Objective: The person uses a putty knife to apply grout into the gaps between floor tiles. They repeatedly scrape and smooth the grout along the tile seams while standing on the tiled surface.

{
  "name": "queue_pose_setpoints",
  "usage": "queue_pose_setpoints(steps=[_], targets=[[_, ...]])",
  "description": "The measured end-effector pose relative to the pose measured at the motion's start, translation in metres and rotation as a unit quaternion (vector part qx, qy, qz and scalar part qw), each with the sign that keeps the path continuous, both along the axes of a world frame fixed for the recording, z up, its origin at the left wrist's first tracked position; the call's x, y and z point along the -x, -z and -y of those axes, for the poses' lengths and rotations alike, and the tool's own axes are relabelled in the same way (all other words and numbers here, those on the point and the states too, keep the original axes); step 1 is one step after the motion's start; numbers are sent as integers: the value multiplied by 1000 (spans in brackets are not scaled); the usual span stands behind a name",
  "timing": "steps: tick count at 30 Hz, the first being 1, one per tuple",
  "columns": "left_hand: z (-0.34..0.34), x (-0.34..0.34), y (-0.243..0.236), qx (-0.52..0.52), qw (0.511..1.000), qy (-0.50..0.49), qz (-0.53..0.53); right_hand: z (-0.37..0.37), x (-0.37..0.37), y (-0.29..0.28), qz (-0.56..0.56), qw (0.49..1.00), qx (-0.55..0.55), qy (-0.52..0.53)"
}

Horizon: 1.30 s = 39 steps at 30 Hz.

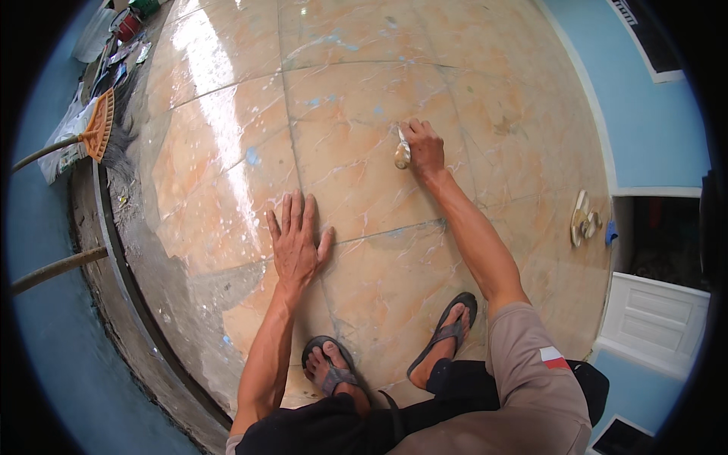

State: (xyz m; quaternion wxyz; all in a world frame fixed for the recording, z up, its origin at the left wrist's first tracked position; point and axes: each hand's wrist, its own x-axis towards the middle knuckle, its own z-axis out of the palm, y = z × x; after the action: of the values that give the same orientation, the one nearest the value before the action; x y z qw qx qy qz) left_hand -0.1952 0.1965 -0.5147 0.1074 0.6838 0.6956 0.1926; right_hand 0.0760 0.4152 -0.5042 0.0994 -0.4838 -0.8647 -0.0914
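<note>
My left hand lies flat on the glossy beige tile floor, palm down with its fingers spread. Farther forward and to the right, my right hand is closed around a short tool with a pale, brown-stained handle. The rounded handle end sticks out on the left side of the fist, while the working end is hidden, so its exact kind is unclear. Pale blue paint spots and small whitish specks mark the tiles around both hands.
An orange rake-like broom head rests by the blue wall at left, near clutter and a red bucket. A long dark metal bar runs along the left edge. Pale sandals lie by the doorway at right. My sandalled feet are below.
</note>
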Motion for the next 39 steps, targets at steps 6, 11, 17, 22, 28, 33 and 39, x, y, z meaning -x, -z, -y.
queue_pose_setpoints(steps=[6,11,17,22,28,33,39], targets=[[8,15,2,8,1000,-10,-12,65,21,9,-78,989,14,-124],[3,6,-2,11,1000,-3,10,-10,35,-3,-19,1000,-7,-23],[5,12,-3,8,1000,-13,3,43,41,11,-63,988,-15,-137],[3,7,-2,1,1000,-13,6,-20,46,-9,3,999,44,-10],[8,12,0,10,1000,-21,3,27,35,3,-34,994,41,-93],[2,4,-5,0,1000,-11,24,-29,25,-13,-1,999,40,-14],[7,12,-5,8,1000,-19,12,29,30,8,-51,993,36,-98]])
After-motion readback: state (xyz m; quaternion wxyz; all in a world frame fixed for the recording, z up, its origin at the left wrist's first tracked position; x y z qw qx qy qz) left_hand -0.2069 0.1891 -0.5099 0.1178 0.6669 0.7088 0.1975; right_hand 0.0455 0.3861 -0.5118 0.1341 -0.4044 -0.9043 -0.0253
